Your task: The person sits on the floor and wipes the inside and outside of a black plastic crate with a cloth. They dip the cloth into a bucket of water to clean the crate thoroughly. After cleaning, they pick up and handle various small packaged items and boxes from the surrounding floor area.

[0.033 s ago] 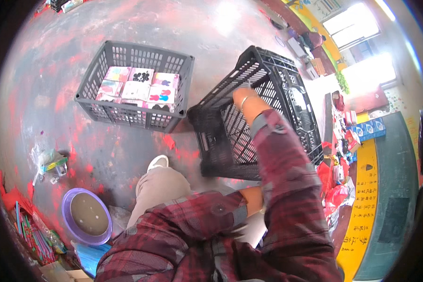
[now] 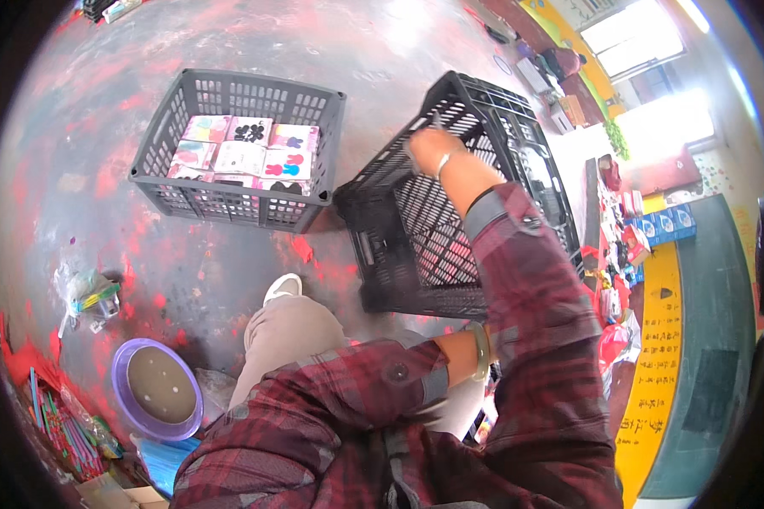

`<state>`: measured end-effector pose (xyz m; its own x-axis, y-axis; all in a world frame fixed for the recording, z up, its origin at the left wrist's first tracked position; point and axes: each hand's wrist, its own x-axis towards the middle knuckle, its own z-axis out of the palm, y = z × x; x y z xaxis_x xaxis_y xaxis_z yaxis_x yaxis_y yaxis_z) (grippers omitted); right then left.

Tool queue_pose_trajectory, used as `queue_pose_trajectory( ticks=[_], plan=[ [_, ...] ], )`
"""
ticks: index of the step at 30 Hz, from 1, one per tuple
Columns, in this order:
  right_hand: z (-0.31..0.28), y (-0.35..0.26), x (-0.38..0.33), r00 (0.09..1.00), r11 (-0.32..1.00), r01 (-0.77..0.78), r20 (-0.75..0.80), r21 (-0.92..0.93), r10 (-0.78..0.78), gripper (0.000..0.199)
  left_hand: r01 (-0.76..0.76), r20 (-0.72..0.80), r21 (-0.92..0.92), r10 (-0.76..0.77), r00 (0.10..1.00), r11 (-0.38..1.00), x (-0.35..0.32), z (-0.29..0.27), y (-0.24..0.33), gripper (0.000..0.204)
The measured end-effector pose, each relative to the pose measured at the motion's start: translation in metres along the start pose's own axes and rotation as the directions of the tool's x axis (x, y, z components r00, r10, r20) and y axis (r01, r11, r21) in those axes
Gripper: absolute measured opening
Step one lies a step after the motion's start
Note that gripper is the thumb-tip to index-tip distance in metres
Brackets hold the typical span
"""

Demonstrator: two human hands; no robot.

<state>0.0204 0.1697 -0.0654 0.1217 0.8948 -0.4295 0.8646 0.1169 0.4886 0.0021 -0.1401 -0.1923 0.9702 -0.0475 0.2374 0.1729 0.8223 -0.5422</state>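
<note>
A black slatted plastic crate (image 2: 437, 229) is in front of me, to the right of center, with its inside showing. My right hand (image 2: 433, 146) reaches over it to the far left wall, near the rim. Blur smears the fingers, so whether they grip the crate is unclear. My left forearm crosses low under the right one, and its wrist wears a bangle; the left hand (image 2: 489, 343) is almost wholly hidden behind my right sleeve. A grey crate (image 2: 238, 212) holding flat, colorful packets (image 2: 242, 157) stands to the left of the black one.
A purple basin (image 2: 127, 407) of murky liquid sits at lower left, beside bundled colored sticks (image 2: 68, 424). A plastic bag (image 2: 93, 297) lies on the paint-stained floor. Along the right are a cluttered ledge, blue boxes (image 2: 666, 223) and a chalkboard (image 2: 700, 339).
My right hand has moved slightly farther up along the black crate's left wall. More of my left wrist and its bangle now shows. The view has shifted a little.
</note>
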Motion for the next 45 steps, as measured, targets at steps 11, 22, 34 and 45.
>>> queue_pose_trajectory(
  ticks=[11,22,34,45],
  plan=[
    [-0.025,0.079,-0.074,0.804,0.853,0.479,-0.286,-0.205,-0.521,0.006,-0.332,0.436,0.900,0.584,0.685,-0.282,-0.025,0.161,-0.013,0.026],
    [-0.003,0.046,-0.274,0.915,0.537,0.353,-0.403,0.766,-0.026,0.041,-0.342,0.373,0.927,0.306,0.876,-0.152,-0.018,0.145,0.002,0.034],
    [0.068,-0.014,-0.309,0.592,0.795,0.221,-0.726,0.564,0.351,0.042,0.047,-0.064,0.998,0.595,0.801,0.044,-0.111,0.160,0.019,0.035],
    [0.171,-0.101,-0.358,0.838,0.616,0.156,-0.433,0.772,0.330,0.028,0.019,-0.183,0.973,0.715,0.675,0.231,-0.145,0.168,0.043,0.025]
  ],
)
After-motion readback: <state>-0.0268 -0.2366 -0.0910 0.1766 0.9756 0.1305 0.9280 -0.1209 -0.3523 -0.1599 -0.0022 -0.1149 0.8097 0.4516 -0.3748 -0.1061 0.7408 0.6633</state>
